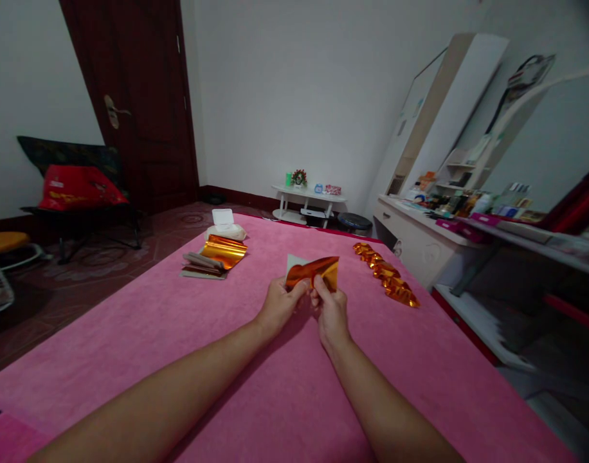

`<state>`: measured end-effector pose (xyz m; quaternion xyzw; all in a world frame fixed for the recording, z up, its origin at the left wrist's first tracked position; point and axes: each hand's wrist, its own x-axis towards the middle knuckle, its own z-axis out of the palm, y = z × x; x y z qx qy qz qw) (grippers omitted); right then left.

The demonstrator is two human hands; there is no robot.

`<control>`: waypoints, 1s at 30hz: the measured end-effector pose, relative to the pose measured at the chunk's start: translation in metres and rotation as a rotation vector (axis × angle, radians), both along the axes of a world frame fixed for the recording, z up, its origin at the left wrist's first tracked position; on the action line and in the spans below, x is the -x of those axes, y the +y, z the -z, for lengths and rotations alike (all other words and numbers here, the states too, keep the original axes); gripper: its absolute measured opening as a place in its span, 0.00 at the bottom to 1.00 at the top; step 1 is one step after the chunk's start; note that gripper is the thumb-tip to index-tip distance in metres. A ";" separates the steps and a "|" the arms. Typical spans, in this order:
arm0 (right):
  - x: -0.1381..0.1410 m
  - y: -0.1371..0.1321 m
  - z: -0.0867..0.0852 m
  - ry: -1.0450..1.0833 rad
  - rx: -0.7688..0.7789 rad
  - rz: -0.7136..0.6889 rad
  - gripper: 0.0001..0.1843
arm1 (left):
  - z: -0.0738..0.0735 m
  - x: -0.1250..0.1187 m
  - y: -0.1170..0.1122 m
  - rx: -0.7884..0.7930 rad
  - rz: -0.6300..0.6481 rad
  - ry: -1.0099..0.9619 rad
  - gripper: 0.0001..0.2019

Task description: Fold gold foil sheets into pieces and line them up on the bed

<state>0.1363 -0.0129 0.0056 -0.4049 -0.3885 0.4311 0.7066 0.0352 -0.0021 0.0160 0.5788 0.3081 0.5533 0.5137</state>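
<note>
Taking the foil stack [205,269] as the landmark, the orange foil sheet [326,267] is sitting to its right, roughly level with it, and the hands are holding it above the pink-covered table [256,302]. The left hand [278,303] and the right hand [333,315] are working close together, each pinching the sheet's near edge under its thumb; the fingers beneath are mostly hiding from view. Any uneven pull between the thumbs could be tearing the thin foil or skewing its crease — and a loosening pinch could be letting the curled part spring open. The sheet's long axis is running left to right, its right end tipping slightly up and away from the person, while a pale corner is poking out at the far left. Well to the right of the stack, a row of crinkled foil [384,273] is lying; just beyond the stack, a wipes pack [234,232] is standing open.
</note>
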 end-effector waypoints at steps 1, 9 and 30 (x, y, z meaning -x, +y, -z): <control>-0.004 0.002 0.000 0.005 0.003 0.028 0.21 | 0.000 0.000 0.002 0.005 -0.031 0.007 0.19; -0.029 0.010 0.000 0.146 0.059 0.065 0.26 | -0.002 0.017 0.025 0.070 -0.219 -0.098 0.18; -0.022 0.005 -0.005 -0.007 0.099 -0.209 0.20 | 0.004 0.032 0.032 0.009 -0.174 0.012 0.19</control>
